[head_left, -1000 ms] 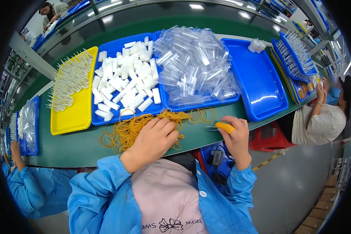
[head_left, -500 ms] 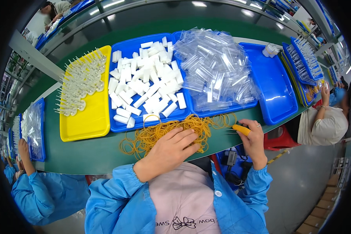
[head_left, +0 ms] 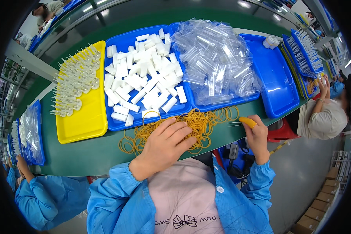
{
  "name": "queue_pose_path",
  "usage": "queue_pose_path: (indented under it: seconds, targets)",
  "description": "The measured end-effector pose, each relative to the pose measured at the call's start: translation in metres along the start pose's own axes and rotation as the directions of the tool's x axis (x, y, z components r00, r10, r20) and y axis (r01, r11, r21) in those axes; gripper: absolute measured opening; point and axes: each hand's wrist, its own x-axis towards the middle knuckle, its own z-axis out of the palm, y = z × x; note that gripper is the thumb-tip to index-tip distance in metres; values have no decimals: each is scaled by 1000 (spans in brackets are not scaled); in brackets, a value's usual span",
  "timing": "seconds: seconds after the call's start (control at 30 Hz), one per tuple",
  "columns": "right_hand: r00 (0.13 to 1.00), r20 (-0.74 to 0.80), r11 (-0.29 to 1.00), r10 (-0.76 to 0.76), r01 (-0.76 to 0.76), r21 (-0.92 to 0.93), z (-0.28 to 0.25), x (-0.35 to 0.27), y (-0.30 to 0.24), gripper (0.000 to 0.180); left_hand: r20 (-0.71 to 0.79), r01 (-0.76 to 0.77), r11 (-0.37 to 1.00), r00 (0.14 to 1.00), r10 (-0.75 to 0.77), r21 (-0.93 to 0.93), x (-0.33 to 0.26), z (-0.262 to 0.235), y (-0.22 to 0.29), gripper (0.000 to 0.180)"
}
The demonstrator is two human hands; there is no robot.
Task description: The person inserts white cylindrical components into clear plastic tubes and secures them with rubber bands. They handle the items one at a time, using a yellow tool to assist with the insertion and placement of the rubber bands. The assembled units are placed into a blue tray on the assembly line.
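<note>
A heap of yellow-brown rubber bands (head_left: 201, 130) lies along the table's near edge. My left hand (head_left: 162, 145) rests palm down on its left part, fingers stretched and slightly apart, hiding some bands. To the right of the heap is my right hand (head_left: 257, 134), with a yellow finger cot (head_left: 247, 122) on one finger. Its fingers are pinched together, and two thin metal tips (head_left: 234, 124), looking like tweezers, stick out from them to the left. The rest of that tool is hidden in the hand. The tips are just below the loose bands at the heap's right end.
Beyond the heap stand a yellow tray (head_left: 82, 128) of white stemmed parts, a blue tray (head_left: 117, 126) of white blocks (head_left: 148, 78), one of clear plastic sleeves (head_left: 218, 62), and another blue tray (head_left: 279, 91) with a small white bundle. Co-workers sit left and right.
My right hand has moved slightly up and right, its metal tips now clear of the bands. My left hand stays on the heap, shifted slightly left. The whole view has tilted a little.
</note>
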Motion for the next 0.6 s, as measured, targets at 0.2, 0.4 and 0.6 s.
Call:
queue_pose_path:
  seconds: [0.2, 0.4, 0.6]
  targets:
    - [996, -55, 972, 77, -62, 227, -5, 3, -34, 16, -94, 83, 995, 993, -78, 58, -2, -10, -1, 19]
    - [953, 141, 934, -268, 221, 279, 19, 5, -98, 25, -151, 134, 985, 982, -117, 107, 0, -20, -12, 23]
    - [872, 341, 936, -350, 309, 169, 43, -13, -110, 23, -189, 209, 968, 965, -182, 135, -8, -36, -19, 25]
